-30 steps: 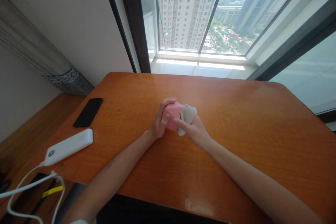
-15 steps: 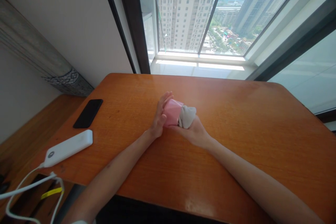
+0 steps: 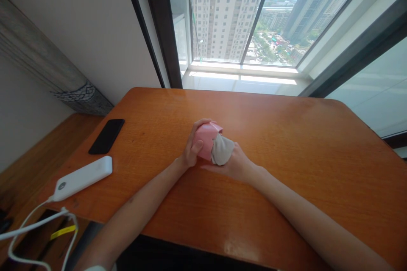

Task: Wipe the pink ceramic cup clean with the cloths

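A small pink box-like object [image 3: 206, 139] is held just above the middle of the orange wooden table [image 3: 302, 156]. My left hand [image 3: 190, 150] wraps around its left side, fingers curled over the top and thumb on the front. My right hand [image 3: 237, 163] presses a crumpled grey-white cloth [image 3: 221, 150] against the object's right face, fingers closed around the cloth.
A black phone [image 3: 107, 136] lies flat near the table's left edge. Closer to me, a white power bank [image 3: 82, 178] lies with a white cable [image 3: 28, 228] running off the table. A large window stands beyond the far edge.
My left hand opened flat against the pink object, then curled around it again. The cloth in my right hand has moved lower on the object's right face.
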Demonstrator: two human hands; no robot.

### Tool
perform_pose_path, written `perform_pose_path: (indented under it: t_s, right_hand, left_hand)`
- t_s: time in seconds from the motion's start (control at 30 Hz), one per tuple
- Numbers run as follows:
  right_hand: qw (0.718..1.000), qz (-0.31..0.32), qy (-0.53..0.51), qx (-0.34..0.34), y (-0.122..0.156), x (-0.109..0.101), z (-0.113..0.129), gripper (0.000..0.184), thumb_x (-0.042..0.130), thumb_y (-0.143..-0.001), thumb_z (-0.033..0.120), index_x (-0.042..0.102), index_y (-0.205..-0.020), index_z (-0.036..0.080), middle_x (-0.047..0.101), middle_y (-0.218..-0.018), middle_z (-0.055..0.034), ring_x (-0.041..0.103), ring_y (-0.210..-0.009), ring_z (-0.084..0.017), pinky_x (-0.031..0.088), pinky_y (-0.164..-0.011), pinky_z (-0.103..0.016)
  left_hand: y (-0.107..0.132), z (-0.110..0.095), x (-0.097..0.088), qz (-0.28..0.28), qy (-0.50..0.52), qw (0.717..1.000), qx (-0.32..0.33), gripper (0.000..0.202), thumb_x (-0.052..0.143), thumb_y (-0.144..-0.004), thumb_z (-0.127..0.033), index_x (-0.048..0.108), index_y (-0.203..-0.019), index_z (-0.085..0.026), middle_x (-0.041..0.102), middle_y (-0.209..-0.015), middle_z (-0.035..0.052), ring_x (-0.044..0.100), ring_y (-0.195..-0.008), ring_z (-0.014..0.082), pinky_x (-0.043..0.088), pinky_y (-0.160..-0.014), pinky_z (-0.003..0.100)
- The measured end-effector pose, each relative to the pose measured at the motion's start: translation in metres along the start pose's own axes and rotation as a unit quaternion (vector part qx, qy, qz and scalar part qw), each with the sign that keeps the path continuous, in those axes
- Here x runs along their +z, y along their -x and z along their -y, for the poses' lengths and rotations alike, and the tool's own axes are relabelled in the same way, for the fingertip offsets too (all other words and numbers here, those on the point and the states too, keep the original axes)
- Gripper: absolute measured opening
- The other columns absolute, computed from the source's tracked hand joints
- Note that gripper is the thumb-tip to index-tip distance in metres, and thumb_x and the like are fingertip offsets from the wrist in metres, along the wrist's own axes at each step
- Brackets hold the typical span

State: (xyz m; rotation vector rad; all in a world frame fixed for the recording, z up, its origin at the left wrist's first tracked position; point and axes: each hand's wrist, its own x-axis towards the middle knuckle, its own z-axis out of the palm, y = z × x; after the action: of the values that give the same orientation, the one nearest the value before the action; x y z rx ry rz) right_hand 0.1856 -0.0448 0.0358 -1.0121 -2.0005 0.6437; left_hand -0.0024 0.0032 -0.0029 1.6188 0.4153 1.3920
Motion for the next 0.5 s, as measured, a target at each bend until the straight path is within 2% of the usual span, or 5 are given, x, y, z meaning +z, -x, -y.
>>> perform_pose_path:
  t_s: [0.17,0.23,0.3,0.4,0.5]
  right_hand:
    - [0.993,0.032,0.079,-0.078,0.001,-0.002,-0.017,0.030,0.071,-0.098,0.038,0.068,-0.071,0.024,0.066,-0.066,-0.0021,0.056,-0.060,-0.017,0.041,-0.061,-0.032]
    - [0.999,-0.012,0.016,-0.026,-0.002,-0.002,-0.011,0.020,0.078,-0.094,0.044,0.074,-0.087,0.026,0.073,-0.080,-0.0035,0.063,-0.070,-0.020,0.049,-0.066,-0.033]
    - [0.990,-0.044,-0.111,0.070,-0.006,-0.003,0.001,0.034,0.088,-0.087,0.051,0.077,-0.107,0.026,0.078,-0.094,-0.0043,0.069,-0.081,-0.024,0.057,-0.072,-0.036]
    - [0.923,-0.063,-0.318,0.208,-0.012,-0.005,0.018,0.048,0.093,-0.083,0.054,0.075,-0.117,0.025,0.078,-0.098,-0.0040,0.070,-0.084,-0.023,0.060,-0.073,-0.035]
    - [0.866,-0.082,-0.428,0.244,-0.014,-0.004,0.025,0.049,0.092,-0.086,0.055,0.075,-0.121,0.025,0.078,-0.109,-0.0056,0.072,-0.096,-0.024,0.062,-0.084,-0.035]
  left_hand:
    - [-0.002,0.001,0.000,-0.005,0.042,0.998,-0.037,0.079,0.056,-0.100,-0.076,0.051,-0.159,-0.025,0.059,-0.160,0.0164,0.066,-0.137,0.0373,0.056,-0.115,0.057]
    - [-0.004,0.002,-0.002,-0.014,0.022,1.000,-0.008,0.084,0.052,-0.101,-0.080,0.044,-0.167,-0.028,0.050,-0.171,0.0153,0.055,-0.153,0.0398,0.048,-0.125,0.061]
    - [-0.005,0.001,-0.003,-0.011,-0.016,0.999,0.033,0.089,0.052,-0.101,-0.082,0.036,-0.173,-0.032,0.039,-0.180,0.0133,0.042,-0.164,0.0405,0.035,-0.135,0.063]
    - [-0.006,0.000,-0.004,0.029,-0.089,0.992,0.081,0.091,0.058,-0.101,-0.078,0.031,-0.175,-0.033,0.033,-0.183,0.0128,0.034,-0.168,0.0407,0.025,-0.140,0.065]
    - [-0.007,-0.002,-0.003,0.036,-0.139,0.983,0.116,0.078,0.062,-0.104,-0.066,0.042,-0.170,-0.030,0.043,-0.176,0.0143,0.040,-0.163,0.0395,0.031,-0.137,0.065]
